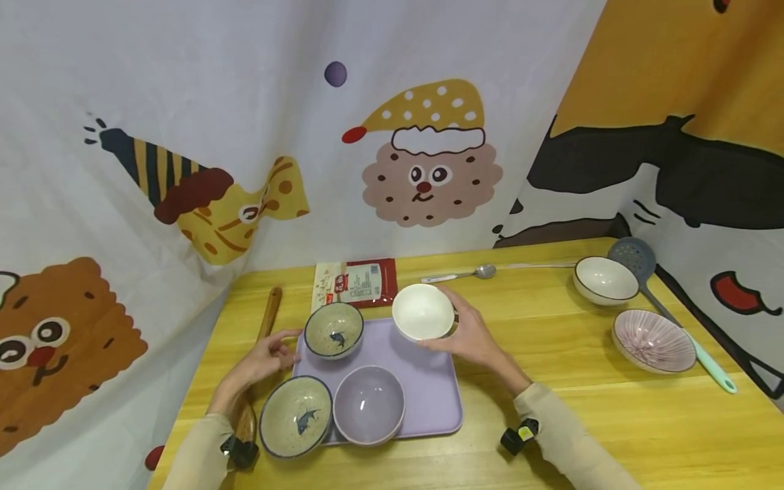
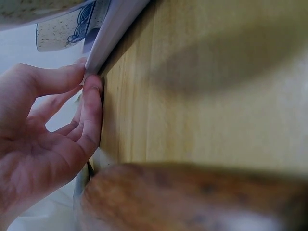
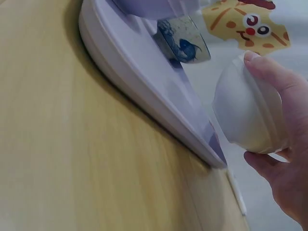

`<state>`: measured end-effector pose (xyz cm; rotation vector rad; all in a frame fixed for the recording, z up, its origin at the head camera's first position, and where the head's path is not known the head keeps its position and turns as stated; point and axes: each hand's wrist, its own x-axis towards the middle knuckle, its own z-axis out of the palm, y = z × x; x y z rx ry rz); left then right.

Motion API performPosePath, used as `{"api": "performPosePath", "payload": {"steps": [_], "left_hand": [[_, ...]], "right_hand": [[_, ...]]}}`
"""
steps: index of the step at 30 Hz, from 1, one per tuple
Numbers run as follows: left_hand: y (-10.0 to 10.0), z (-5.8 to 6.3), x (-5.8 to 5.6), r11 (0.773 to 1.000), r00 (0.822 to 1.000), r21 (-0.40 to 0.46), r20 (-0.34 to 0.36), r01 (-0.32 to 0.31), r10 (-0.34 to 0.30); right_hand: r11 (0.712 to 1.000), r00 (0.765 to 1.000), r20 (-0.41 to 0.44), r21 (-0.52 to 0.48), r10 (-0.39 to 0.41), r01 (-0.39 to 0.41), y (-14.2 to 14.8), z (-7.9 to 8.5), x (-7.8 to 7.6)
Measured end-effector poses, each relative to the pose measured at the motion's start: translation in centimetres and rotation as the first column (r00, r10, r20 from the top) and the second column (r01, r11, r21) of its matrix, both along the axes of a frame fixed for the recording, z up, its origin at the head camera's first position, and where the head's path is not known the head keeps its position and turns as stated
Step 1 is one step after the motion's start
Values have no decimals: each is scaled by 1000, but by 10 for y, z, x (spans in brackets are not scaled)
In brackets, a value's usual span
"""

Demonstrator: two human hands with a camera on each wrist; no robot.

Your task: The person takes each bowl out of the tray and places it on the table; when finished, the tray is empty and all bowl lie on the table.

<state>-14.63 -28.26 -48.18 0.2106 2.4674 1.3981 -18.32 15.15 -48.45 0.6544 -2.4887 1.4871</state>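
Observation:
My right hand (image 1: 468, 333) grips a small white bowl (image 1: 422, 312) by its side, holding it above the back right of the lilac tray (image 1: 429, 401). In the right wrist view the white bowl (image 3: 245, 106) is tilted and apart from the tray. The left hand (image 1: 266, 357) pinches the tray's left edge between thumb and fingers, as the left wrist view shows at the tray rim (image 2: 108, 43). On the tray are a speckled bowl with a blue fish (image 1: 333, 331) and a purple bowl (image 1: 369, 406). A larger speckled fish bowl (image 1: 297, 416) overlaps the tray's front left corner.
A wooden utensil (image 1: 269, 316) lies left of the tray, partly under my left arm. Behind stand a red-and-cream packet (image 1: 355, 282) and a spoon (image 1: 459, 274). To the right are a white bowl with dark rim (image 1: 606, 280), a pink-striped bowl (image 1: 654, 341) and a grey skimmer (image 1: 633, 255).

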Motion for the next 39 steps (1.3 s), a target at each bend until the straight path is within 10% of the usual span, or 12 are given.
{"api": "performPosePath", "payload": {"steps": [21,39], "left_hand": [[0,1,2,999,1000,-45,-14,-13,12],[2,3,3,1000,1000,-12,-27,1,-1]], "right_hand": [[970,970,-27,-23,-241,241,65,3,-2],[861,860,-37,-31,-509,508,125,-13,-16]]}}
